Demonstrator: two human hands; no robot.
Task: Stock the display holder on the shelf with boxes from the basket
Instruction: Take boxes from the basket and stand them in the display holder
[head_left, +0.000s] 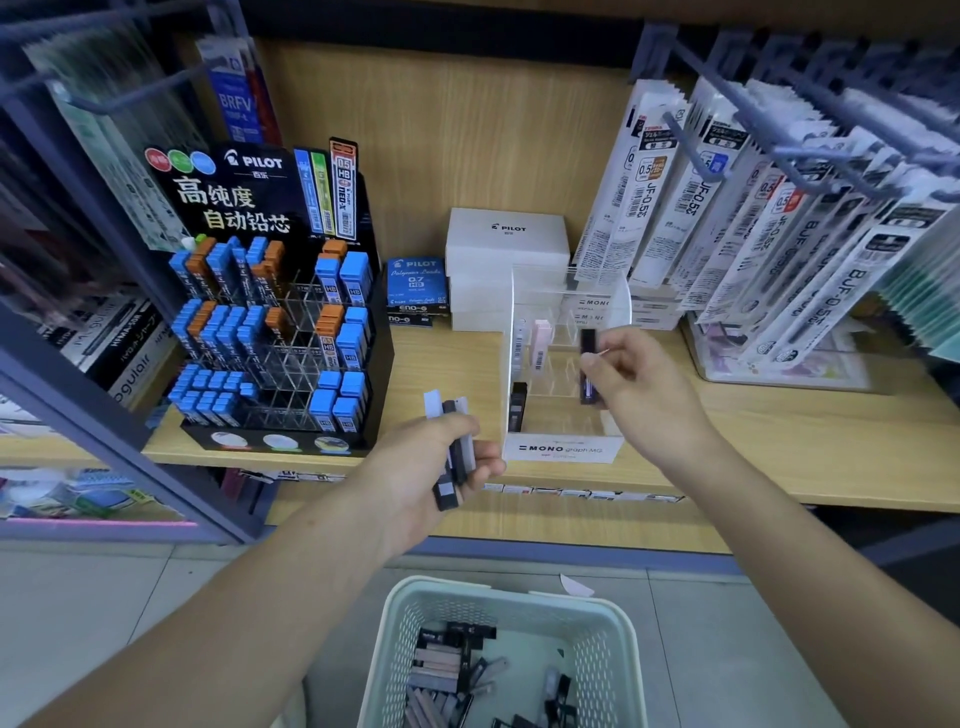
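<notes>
The clear acrylic display holder (506, 332), labelled MONO graph MG on its near front, stands on the wooden shelf (779, 441) between a black Pilot lead display (270, 312) on the left and hanging refill packs (753, 208) on the right. The right hand (639, 384) pinches a slim black box (588, 364) between thumb and fingertips, holding it upright at the holder's right side. Which compartment it sits over cannot be told through the clear walls.

Inside the holder, one dark box (518, 408) stands in the near left corner, and pale pink and white boxes (540, 343) stand farther back on the left.

The left hand (415, 467) hovers just left of the holder's near edge, fingers curled round a bundle of slim boxes (457, 452) — dark, grey and white ones, held roughly upright.

Below, on the tiled floor, a pale green perforated basket (514, 603) holds loose boxes (441, 670) lying jumbled — black and grey.

Behind the holder, white Pilot cartons (506, 244) are stacked against the shelf's back panel, with a blue Pilot 0.7 HB box (415, 283) just to their left.
</notes>
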